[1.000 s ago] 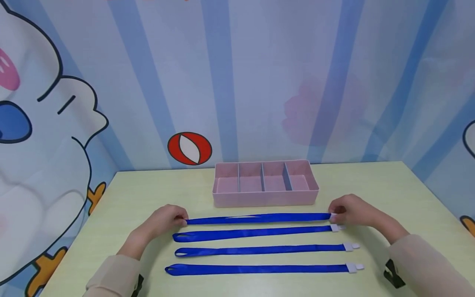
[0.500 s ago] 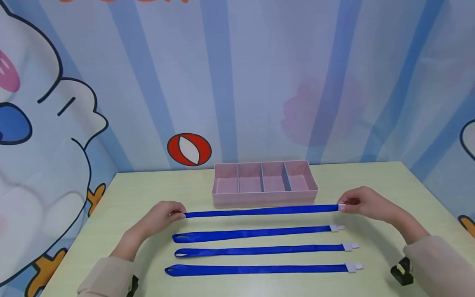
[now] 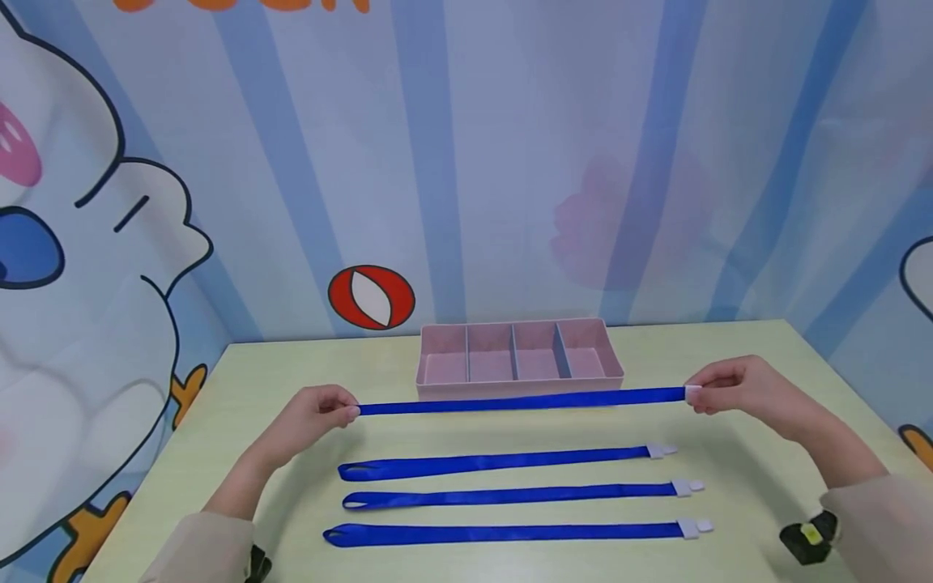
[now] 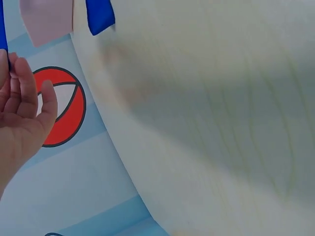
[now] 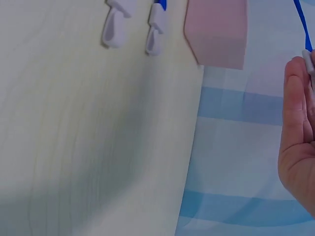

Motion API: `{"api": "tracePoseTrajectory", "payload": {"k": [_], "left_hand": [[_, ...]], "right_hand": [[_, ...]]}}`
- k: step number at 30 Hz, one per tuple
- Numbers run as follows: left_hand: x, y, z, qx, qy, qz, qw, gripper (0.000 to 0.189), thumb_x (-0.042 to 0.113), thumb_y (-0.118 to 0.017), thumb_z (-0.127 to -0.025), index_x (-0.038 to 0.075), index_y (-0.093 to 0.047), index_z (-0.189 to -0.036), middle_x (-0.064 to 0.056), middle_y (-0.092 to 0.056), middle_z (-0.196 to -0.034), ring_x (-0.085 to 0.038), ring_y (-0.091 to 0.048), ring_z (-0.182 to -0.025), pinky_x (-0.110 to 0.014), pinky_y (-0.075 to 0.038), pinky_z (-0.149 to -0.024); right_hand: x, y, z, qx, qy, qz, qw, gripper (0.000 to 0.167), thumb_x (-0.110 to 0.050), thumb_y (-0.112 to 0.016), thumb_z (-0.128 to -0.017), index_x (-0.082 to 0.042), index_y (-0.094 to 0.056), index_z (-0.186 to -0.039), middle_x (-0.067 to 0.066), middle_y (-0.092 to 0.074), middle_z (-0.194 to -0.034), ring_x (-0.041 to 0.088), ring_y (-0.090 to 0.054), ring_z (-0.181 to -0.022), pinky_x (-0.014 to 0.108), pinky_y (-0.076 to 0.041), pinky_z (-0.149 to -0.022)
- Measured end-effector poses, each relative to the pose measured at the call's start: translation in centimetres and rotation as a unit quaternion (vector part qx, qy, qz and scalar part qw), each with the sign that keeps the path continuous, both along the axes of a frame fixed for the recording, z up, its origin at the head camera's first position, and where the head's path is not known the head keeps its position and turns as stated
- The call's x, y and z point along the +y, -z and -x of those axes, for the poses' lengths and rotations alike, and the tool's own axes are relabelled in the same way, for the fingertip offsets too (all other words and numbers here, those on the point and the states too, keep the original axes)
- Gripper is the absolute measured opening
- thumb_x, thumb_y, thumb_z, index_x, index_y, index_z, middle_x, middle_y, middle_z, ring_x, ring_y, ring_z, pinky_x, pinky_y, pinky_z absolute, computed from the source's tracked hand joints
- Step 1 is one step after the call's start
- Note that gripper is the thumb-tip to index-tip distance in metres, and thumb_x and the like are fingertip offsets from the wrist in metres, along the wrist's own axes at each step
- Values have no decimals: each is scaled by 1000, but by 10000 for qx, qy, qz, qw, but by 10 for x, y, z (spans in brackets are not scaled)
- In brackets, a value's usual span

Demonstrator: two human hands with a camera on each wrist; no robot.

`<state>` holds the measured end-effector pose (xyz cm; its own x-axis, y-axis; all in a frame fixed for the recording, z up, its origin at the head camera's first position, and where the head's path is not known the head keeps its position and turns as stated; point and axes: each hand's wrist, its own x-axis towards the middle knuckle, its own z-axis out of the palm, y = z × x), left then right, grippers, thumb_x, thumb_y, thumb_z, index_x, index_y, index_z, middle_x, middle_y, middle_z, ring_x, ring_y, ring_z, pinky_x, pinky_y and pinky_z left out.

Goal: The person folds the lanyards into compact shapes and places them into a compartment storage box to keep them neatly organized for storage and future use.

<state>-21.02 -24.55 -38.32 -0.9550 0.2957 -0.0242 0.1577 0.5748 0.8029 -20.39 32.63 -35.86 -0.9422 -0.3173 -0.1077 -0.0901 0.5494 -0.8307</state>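
A blue lanyard strap (image 3: 521, 401) is stretched taut above the table, just in front of the pink box. My left hand (image 3: 321, 409) pinches its looped end, and my right hand (image 3: 729, 389) pinches the end with the white clip. Three more blue straps (image 3: 496, 463) lie in parallel rows on the table, each with a white clip (image 3: 659, 451) at its right end. In the left wrist view the left hand's fingers (image 4: 22, 93) show beside the strap (image 4: 3, 24). In the right wrist view the right hand's fingers (image 5: 295, 113) hold the clip (image 5: 308, 61).
A pink box (image 3: 519, 360) with several compartments stands at the back of the pale green table (image 3: 729, 502). A cartoon backdrop wall (image 3: 466, 162) rises right behind it. A black wrist-camera strap (image 3: 805, 541) shows at my right sleeve.
Both hands have lifted the farthest strap off the table and pulled it taut, carrying it up and back towards the pink box. The other three straps have not moved.
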Motion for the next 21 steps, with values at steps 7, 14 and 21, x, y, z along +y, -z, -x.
{"api": "tracePoseTrajectory", "payload": {"k": [7,14,21], "left_hand": [[3,-11,-6,-274,-92,-308,9991,21,18,-56,-94,-1,-60,-103,-14,-58,-90,-24,-53,-87,-42,-46,-84],[6,-24,-7,-461,-363,-413,9974,24,20,-57,-94,-1,-62,-107,-12,-63,-96,-21,-57,-93,-49,-43,-94],[10,-30,-7,-674,-624,-633,9938,26,17,-57,-94,-4,-61,-109,-6,-64,-91,-19,-60,-89,-49,-43,-95]], "right_hand": [[3,-4,0,-309,392,752,9959,20,-16,-60,-92,0,-66,-103,0,-68,-86,16,-66,-81,27,-54,-76],[2,-14,1,-1098,683,2424,9615,20,-8,-56,-93,-18,-73,-89,1,-70,-86,13,-67,-79,25,-54,-74],[5,-25,3,-1199,576,2938,9466,23,-4,-52,-95,-14,-72,-91,2,-70,-90,13,-68,-83,24,-54,-75]]}}
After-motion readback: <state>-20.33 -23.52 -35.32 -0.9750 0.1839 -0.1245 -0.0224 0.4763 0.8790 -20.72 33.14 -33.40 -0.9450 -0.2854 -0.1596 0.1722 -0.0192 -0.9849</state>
